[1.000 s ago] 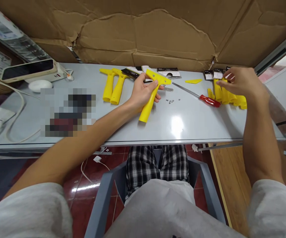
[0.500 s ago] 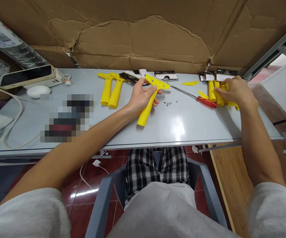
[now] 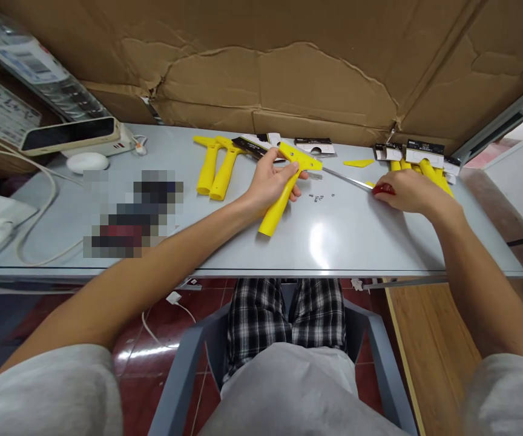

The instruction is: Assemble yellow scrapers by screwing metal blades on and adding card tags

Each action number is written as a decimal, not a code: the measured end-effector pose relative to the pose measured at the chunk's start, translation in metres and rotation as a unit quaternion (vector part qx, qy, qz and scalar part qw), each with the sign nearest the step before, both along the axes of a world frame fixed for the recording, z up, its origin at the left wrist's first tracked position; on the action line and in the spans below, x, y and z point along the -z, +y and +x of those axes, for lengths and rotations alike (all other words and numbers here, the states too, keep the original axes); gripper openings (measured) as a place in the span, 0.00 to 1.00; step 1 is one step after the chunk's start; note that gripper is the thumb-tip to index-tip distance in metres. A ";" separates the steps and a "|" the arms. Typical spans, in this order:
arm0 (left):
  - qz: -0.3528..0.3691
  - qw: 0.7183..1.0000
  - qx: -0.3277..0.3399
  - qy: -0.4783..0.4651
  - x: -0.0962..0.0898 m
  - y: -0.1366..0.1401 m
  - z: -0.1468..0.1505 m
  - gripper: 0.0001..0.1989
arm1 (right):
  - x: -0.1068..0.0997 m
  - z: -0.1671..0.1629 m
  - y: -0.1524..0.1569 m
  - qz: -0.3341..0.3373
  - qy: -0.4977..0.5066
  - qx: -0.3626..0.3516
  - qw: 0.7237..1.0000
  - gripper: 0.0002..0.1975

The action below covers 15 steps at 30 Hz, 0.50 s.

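Note:
My left hand [image 3: 265, 184] is closed around a yellow scraper [image 3: 277, 209], near where its round handle meets the wide head. Two screws show in that head. Over on the right, the fingers of my right hand [image 3: 420, 192] are wrapped round the red handle of a screwdriver [image 3: 350, 179], whose shaft points left toward the scraper head. Several small loose screws [image 3: 318, 198] lie on the table between the hands. Just behind the left fingertips is a thin metal blade [image 3: 316, 177]. A flat yellow piece [image 3: 359, 163] rests farther back.
Two more yellow scrapers [image 3: 216, 172] lie left of my left hand, beside black-and-white packaging [image 3: 256, 147]. Several packaged yellow scrapers [image 3: 425, 158] sit beyond my right hand. A phone [image 3: 68, 134] and white cables [image 3: 48, 188] occupy the table's left end; cardboard [image 3: 325, 79] stands behind.
My right hand has come away from the packaged yellow scrapers, moved left and nearer, and taken hold of the screwdriver's red handle. My left hand still holds the scraper. The view has shifted slightly.

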<state>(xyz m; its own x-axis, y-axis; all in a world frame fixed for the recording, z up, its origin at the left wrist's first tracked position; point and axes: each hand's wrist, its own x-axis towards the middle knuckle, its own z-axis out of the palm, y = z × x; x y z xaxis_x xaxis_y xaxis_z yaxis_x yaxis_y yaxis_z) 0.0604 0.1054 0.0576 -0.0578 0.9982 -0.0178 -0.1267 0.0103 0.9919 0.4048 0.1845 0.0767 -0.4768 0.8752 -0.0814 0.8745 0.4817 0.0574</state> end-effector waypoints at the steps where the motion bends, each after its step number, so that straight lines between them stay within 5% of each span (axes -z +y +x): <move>1: -0.003 1.000 0.002 -0.003 0.000 0.000 0.001 0.14 | -0.007 0.002 -0.003 0.003 -0.003 0.010 1.000 0.20; 6: -0.004 1.000 0.011 -0.012 0.003 -0.002 0.002 0.15 | -0.055 0.010 -0.018 0.112 0.184 0.026 0.976 0.18; 10: -0.007 1.000 0.017 -0.019 0.008 0.000 0.001 0.14 | -0.074 -0.011 -0.015 0.117 0.470 0.008 0.875 0.23; 13: -0.009 1.000 0.003 -0.023 0.011 0.001 0.002 0.13 | -0.064 -0.031 -0.003 0.127 0.606 -0.041 0.784 0.24; 15: -0.010 1.000 -0.002 -0.022 0.013 0.000 0.003 0.13 | -0.052 -0.038 0.006 0.113 0.646 -0.049 0.753 0.27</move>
<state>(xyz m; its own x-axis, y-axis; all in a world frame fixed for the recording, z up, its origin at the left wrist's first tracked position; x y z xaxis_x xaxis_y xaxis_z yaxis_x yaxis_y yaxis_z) 0.0631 0.1058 0.0449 -0.0598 0.9974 -0.0413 -0.1712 0.0306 0.9848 0.3669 0.1903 0.1285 -0.0930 0.7527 0.6517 0.2306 0.6530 -0.7213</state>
